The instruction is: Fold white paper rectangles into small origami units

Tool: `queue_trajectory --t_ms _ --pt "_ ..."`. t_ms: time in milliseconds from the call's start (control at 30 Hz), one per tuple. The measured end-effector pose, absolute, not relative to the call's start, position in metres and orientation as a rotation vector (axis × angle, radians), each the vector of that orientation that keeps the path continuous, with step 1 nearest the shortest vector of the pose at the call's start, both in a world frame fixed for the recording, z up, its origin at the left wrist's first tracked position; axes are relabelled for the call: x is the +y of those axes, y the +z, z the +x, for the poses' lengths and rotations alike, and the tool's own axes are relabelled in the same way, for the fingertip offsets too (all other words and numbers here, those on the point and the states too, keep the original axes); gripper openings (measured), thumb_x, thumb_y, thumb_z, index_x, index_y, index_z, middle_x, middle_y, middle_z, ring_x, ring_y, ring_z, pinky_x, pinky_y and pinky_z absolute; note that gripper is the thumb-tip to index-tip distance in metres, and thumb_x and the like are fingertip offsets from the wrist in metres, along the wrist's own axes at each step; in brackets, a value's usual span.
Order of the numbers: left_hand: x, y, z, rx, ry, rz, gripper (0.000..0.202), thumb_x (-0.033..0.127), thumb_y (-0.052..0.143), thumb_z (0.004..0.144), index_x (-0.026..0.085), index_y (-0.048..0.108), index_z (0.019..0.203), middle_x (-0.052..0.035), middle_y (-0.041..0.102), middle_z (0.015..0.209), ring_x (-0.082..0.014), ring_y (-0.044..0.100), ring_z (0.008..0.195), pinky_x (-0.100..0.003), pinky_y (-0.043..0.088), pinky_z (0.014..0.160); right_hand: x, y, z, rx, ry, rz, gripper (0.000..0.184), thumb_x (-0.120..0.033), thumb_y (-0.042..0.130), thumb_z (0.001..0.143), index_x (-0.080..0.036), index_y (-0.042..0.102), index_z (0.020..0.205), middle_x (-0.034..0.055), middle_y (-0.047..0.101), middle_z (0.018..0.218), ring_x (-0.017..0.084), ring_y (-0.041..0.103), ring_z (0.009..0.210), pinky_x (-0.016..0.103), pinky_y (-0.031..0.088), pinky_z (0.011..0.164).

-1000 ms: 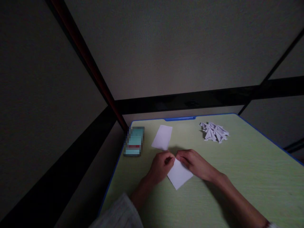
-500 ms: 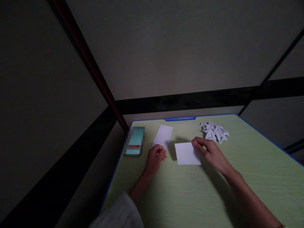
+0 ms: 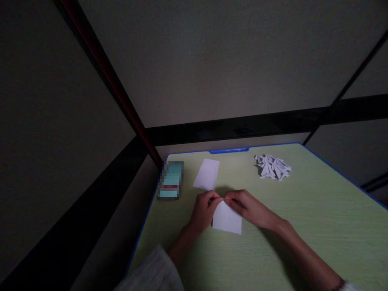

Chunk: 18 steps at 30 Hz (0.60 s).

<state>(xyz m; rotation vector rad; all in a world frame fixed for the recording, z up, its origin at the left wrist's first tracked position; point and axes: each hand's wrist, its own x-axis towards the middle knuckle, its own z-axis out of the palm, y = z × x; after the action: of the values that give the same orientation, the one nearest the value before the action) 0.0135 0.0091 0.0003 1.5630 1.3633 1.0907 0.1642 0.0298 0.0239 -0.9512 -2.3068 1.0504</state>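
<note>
A small white sheet of paper [image 3: 228, 220] is held by its far edge between both hands, low over the table. My left hand [image 3: 204, 208] pinches that edge at its left part, thumb and fingers closed. Close beside it, my right hand [image 3: 247, 208] grips the same edge, the two sets of fingertips almost meeting. The fingers cover part of the paper's upper edge. Just beyond my left hand lies a second white sheet of paper [image 3: 206, 173], flat on the table.
The pale green table [image 3: 315, 226] has a blue rim and a blue handle [image 3: 229, 150] at its far edge. A phone [image 3: 171, 180] with a blurred screen lies at the left. Folded white paper pieces [image 3: 273, 167] are heaped at the back right. Walls stand behind and to the left.
My right hand has brought the paper left and nearer to me. My left hand, empty before, has moved slightly right and now pinches the paper too.
</note>
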Motion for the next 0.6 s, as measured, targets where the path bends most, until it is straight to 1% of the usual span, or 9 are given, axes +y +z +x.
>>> queue_trajectory --t_ms 133,233,300,400,467,533,600 --pt "0.012 0.000 0.008 1.431 1.146 1.565 0.019 0.022 0.048 0.068 0.016 0.045 0.051 0.0045 0.043 0.049 -0.0087 0.040 0.051 -0.019 0.030 0.049 0.034 0.025 0.172 -2.312 0.937 -1.041 0.020 -0.015 0.037 0.075 -0.016 0.049 0.058 -0.0024 0.044 0.052 0.010 0.039 0.050 0.020 0.029 0.047" --pt "0.019 -0.001 -0.003 1.525 1.318 1.472 0.019 0.023 0.046 0.069 0.016 0.043 0.052 0.0052 0.040 0.049 -0.0088 0.038 0.051 -0.019 0.029 0.049 0.039 0.028 0.182 -2.232 0.797 -1.165 0.019 -0.015 0.037 0.074 -0.016 0.045 0.057 -0.0025 0.043 0.051 0.010 0.038 0.049 0.021 0.028 0.047" --pt "0.022 -0.001 -0.009 1.577 1.428 1.394 0.017 0.023 0.046 0.069 0.016 0.044 0.054 0.0054 0.040 0.050 -0.0088 0.038 0.051 -0.019 0.029 0.048 0.041 0.029 0.185 -2.121 0.764 -1.232 0.019 -0.017 0.036 0.076 -0.017 0.044 0.059 -0.0025 0.044 0.052 0.011 0.040 0.049 0.022 0.029 0.047" --pt "0.023 -0.001 -0.010 1.587 1.472 1.330 0.017 0.023 0.046 0.069 0.016 0.043 0.053 0.0056 0.039 0.050 -0.0085 0.036 0.050 -0.019 0.028 0.047 0.041 0.028 0.181 -1.954 0.871 -1.227 0.019 -0.024 0.035 0.079 -0.017 0.044 0.064 -0.0015 0.047 0.057 0.012 0.044 0.054 0.023 0.032 0.051" --pt "0.022 -0.001 -0.007 1.556 1.457 1.320 0.018 0.023 0.046 0.069 0.016 0.042 0.053 0.0057 0.038 0.050 -0.0081 0.035 0.050 -0.019 0.027 0.046 0.039 0.025 0.174 -1.872 0.997 -1.170 0.016 -0.029 0.038 0.079 -0.018 0.043 0.068 -0.0017 0.046 0.061 0.012 0.044 0.056 0.022 0.034 0.051" --pt "0.020 -0.002 -0.002 1.530 1.455 1.309 0.019 0.023 0.047 0.069 0.016 0.041 0.052 0.0057 0.038 0.049 -0.0078 0.035 0.049 -0.019 0.027 0.046 0.037 0.020 0.167 -1.805 1.140 -1.093 0.013 -0.029 0.046 0.075 -0.018 0.039 0.072 -0.0026 0.045 0.064 0.011 0.044 0.057 0.022 0.035 0.051" --pt "0.019 -0.003 0.001 1.509 1.456 1.294 0.020 0.023 0.047 0.069 0.016 0.041 0.051 0.0058 0.037 0.049 -0.0074 0.035 0.049 -0.018 0.027 0.045 0.036 0.014 0.163 -1.760 1.249 -1.032 0.017 -0.026 0.051 0.072 -0.020 0.035 0.073 -0.0040 0.044 0.063 0.009 0.043 0.054 0.020 0.034 0.049"
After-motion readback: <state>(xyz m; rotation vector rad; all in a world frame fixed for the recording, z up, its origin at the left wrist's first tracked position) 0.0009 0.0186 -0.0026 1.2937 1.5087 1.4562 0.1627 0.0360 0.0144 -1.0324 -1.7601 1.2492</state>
